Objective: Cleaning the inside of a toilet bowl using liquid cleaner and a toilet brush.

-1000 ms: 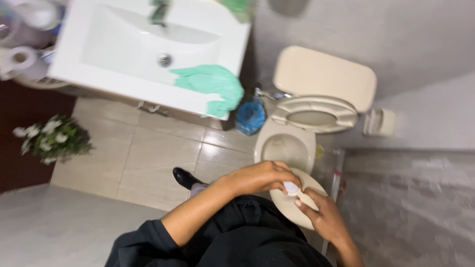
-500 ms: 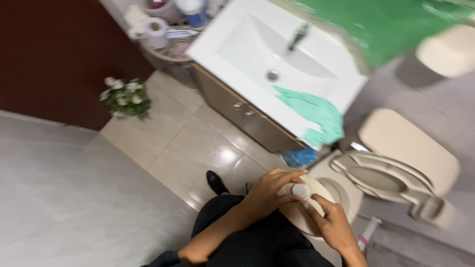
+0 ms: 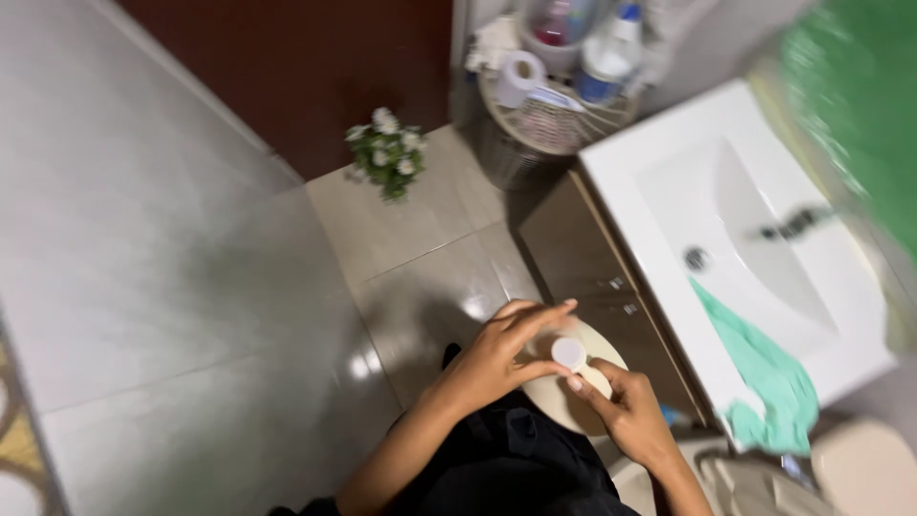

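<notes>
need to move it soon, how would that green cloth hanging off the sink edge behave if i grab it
The green cloth drapes in folds over the white sink rim, so it is probably floppy and light. It looks unlikely to roll, but with one end hanging past the edge a small tug might slide it off.

much of the round cream object (image 3: 564, 401) is covered by the left hand (image 3: 501, 354) and the right hand (image 3: 626, 416), so its kind cannot be told. the small white cap (image 3: 569, 353) is pinched between fingertips, and what lies beneath it is hidden. the green shape (image 3: 850, 115) at the upper right is blurred and cut off by the edge. the toilet (image 3: 841, 473) is cut off at the lower right corner. the bottles (image 3: 592, 48) in the wire basket (image 3: 544, 129) are smeared by motion and cut off at the top. the sink tap (image 3: 793, 225) is blurred.
</notes>
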